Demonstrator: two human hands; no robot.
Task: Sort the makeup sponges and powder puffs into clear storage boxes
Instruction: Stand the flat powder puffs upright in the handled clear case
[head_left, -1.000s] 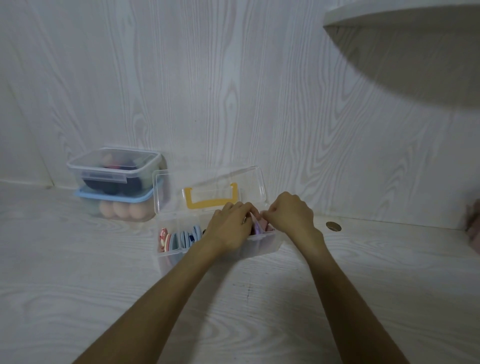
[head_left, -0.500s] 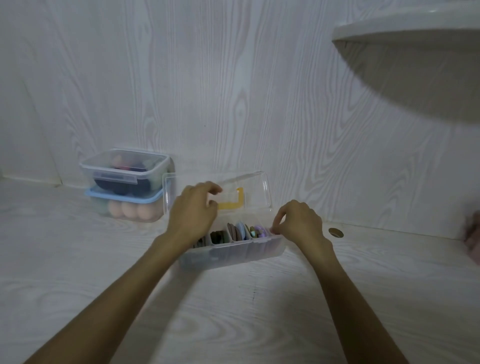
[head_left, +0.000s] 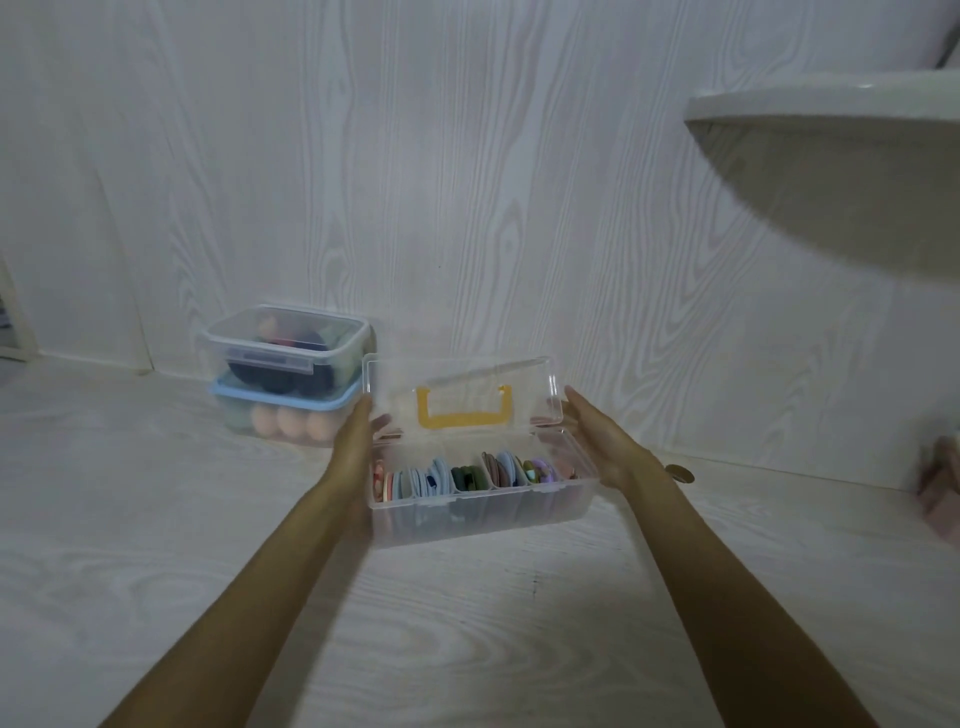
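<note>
Pale wood-grain boards form both wall and floor (head_left: 156, 597); a white basin (head_left: 841, 171) overhangs at upper right. Against the wall stand two stacked lidded boxes (head_left: 283, 374), already filled. Before them sits the clear divided box (head_left: 483, 506), lid (head_left: 462, 389) raised, powder puffs (head_left: 441, 475) filed upright in its compartments. Half a second ago both hands worked at the box's top; now the left hand (head_left: 356, 447) and right hand (head_left: 597, 441) flank its ends, fingers straight and flat against the sides, apparently ready to lift or shift it. Sorting seems essentially complete.
</note>
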